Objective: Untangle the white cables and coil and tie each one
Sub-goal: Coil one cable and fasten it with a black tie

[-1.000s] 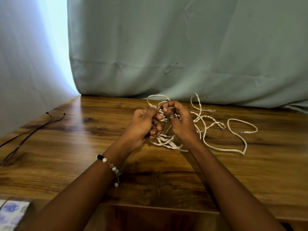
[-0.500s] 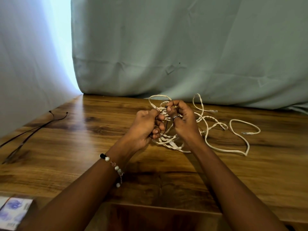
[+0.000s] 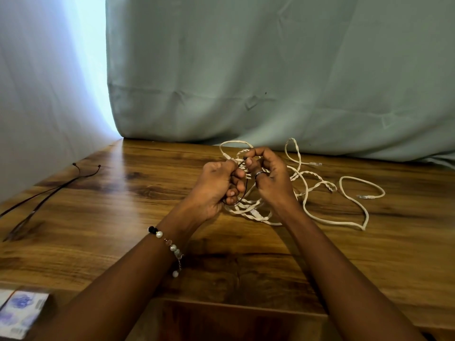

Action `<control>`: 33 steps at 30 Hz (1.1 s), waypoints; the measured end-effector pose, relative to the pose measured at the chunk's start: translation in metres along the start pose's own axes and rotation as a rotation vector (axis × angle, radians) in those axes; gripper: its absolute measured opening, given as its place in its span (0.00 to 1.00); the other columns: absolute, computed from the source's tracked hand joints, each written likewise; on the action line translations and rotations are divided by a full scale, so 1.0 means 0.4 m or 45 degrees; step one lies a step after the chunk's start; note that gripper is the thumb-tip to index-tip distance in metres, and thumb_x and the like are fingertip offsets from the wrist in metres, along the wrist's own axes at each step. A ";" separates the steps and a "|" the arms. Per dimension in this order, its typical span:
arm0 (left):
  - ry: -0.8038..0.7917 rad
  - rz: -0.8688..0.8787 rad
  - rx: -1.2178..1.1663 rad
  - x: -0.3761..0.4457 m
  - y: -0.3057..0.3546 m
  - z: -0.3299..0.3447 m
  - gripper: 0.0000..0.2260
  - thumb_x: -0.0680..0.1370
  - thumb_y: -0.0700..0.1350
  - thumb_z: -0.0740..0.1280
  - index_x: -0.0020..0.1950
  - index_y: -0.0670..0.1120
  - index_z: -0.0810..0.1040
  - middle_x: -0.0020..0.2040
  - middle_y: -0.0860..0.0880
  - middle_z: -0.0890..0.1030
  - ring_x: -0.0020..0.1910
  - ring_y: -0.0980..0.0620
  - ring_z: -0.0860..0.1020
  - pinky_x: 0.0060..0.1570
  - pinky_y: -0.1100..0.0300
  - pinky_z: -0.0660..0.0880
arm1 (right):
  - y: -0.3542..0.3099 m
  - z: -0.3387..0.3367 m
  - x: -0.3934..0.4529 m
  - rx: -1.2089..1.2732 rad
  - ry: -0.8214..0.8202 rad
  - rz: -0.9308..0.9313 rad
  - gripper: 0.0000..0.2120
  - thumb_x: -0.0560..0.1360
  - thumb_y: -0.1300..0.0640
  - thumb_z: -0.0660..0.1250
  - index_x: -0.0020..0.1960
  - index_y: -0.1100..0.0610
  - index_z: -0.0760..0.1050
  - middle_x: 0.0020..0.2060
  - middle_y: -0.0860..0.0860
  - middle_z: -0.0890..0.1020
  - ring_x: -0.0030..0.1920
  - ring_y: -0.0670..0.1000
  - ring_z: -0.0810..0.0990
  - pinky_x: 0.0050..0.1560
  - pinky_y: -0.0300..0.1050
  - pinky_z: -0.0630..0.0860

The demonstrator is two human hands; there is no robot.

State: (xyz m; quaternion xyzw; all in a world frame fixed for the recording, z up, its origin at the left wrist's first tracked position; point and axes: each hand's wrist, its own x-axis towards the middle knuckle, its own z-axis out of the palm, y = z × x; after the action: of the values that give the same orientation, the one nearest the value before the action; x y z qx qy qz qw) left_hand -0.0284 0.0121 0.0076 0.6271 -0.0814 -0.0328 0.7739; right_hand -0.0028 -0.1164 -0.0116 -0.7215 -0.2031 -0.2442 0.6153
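Left hand and right hand sit close together over the white cables, fingers of both curled. They pinch a thin dark tie that loops down between them; the right thumb and forefinger hold its upper end, the left fingers close around its lower run, against the tangled strands. Ring on the right hand, bead bracelet on the left wrist. The cables lie in a loose tangle on the wooden table, under the hands and trailing out right of them, just in front of the green curtain. Well left of the cables: thin dark cords. Printed packet far from the cables at the near-left edge.
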 end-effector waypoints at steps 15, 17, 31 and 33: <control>-0.113 0.104 0.006 0.018 -0.016 -0.008 0.15 0.84 0.45 0.55 0.43 0.40 0.74 0.24 0.47 0.74 0.16 0.57 0.63 0.15 0.69 0.59 | -0.005 -0.012 0.010 0.115 -0.050 0.143 0.05 0.78 0.65 0.64 0.50 0.57 0.76 0.41 0.53 0.80 0.32 0.37 0.77 0.32 0.29 0.71; -0.106 0.091 0.057 0.019 -0.018 -0.012 0.14 0.84 0.46 0.55 0.44 0.41 0.74 0.24 0.47 0.73 0.15 0.57 0.63 0.15 0.70 0.59 | -0.004 -0.012 0.009 0.109 -0.088 0.123 0.05 0.77 0.66 0.64 0.50 0.59 0.76 0.41 0.54 0.80 0.36 0.39 0.79 0.38 0.32 0.75; -0.088 0.119 0.186 0.020 -0.021 -0.014 0.18 0.84 0.49 0.54 0.40 0.42 0.73 0.24 0.44 0.75 0.14 0.55 0.63 0.16 0.69 0.60 | -0.002 -0.016 0.008 0.041 -0.138 0.011 0.06 0.76 0.64 0.67 0.52 0.60 0.78 0.44 0.64 0.81 0.41 0.53 0.79 0.43 0.42 0.79; -0.082 0.128 0.183 0.020 -0.022 -0.014 0.18 0.84 0.49 0.54 0.40 0.42 0.74 0.24 0.43 0.75 0.14 0.55 0.63 0.16 0.69 0.60 | 0.000 -0.014 0.006 0.061 -0.117 0.004 0.05 0.76 0.62 0.68 0.52 0.59 0.79 0.46 0.63 0.82 0.45 0.60 0.81 0.49 0.50 0.79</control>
State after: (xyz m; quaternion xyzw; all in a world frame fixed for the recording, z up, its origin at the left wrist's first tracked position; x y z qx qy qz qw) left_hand -0.0192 0.0144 -0.0013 0.6748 -0.1399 -0.0081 0.7245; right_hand -0.0014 -0.1218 -0.0095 -0.7172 -0.2357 -0.2050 0.6229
